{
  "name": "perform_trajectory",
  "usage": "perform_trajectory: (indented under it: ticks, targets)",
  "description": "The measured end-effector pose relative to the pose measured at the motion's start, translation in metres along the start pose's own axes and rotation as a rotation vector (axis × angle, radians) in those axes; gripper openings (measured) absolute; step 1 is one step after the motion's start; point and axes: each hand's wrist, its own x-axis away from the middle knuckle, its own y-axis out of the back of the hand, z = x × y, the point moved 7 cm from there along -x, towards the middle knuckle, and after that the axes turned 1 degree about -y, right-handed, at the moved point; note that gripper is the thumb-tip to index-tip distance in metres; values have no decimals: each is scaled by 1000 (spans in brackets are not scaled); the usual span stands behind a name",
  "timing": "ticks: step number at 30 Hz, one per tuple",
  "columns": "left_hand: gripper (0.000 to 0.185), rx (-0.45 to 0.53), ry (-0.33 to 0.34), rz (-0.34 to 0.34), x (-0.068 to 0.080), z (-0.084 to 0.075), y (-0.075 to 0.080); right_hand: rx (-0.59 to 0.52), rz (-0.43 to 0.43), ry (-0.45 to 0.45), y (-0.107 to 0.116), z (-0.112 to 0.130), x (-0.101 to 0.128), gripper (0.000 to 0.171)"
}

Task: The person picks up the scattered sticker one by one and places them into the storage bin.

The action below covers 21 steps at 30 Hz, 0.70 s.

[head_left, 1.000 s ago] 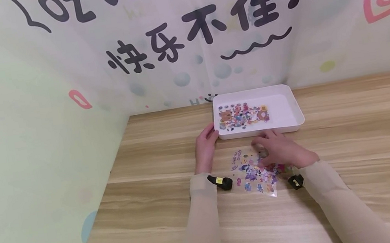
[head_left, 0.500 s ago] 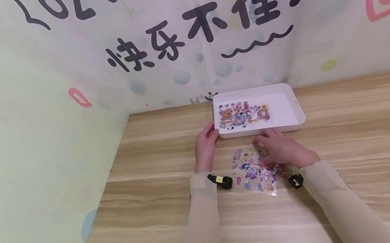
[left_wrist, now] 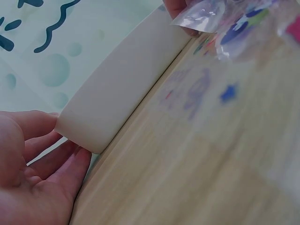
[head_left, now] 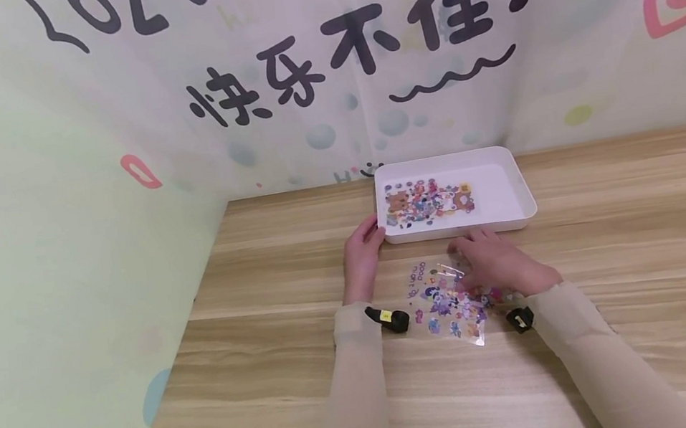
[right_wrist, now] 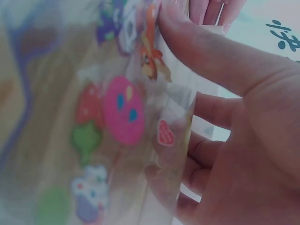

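My left hand (head_left: 361, 253) grips the left front corner of a white tray (head_left: 499, 193), with its fingers at the corner (left_wrist: 77, 133) in the left wrist view. Inside the tray, on its left side, lie clear sticker sheets (head_left: 426, 204) with bears. My right hand (head_left: 495, 262) is just in front of the tray and pinches a clear sticker sheet (head_left: 443, 309) with small colourful figures. In the right wrist view the thumb lies on the near face of the sheet (right_wrist: 124, 110), and fingers show behind it. The right hand covers part of the sheet.
The wood-grain table (head_left: 278, 367) carries the tray near its back edge. A printed white cloth (head_left: 315, 102) hangs right behind the tray. A pale wall panel (head_left: 63, 265) bounds the table on the left.
My right hand has shifted slightly right. The sticker sheet under it has bent a little, and a bright glare now shows near its upper edge. The left hand holds still.
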Motion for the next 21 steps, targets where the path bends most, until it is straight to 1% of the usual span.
perform_trajectory:
  ticks: [5, 10, 16, 21]
  targets:
    - [36, 7, 5, 0, 1, 0, 0, -12, 1, -15, -1, -2, 0, 58]
    - [36, 15, -2, 6, 0, 1, -1, -53, 10, -20, -1, -3, 1, 59]
    - [36, 16, 8, 7, -1, 2, -1, -95, 32, -19, -1, -6, 1, 60]
    - [35, 13, 6, 5, -1, 2, -1, -112, 55, -42, -2, -10, 0, 61]
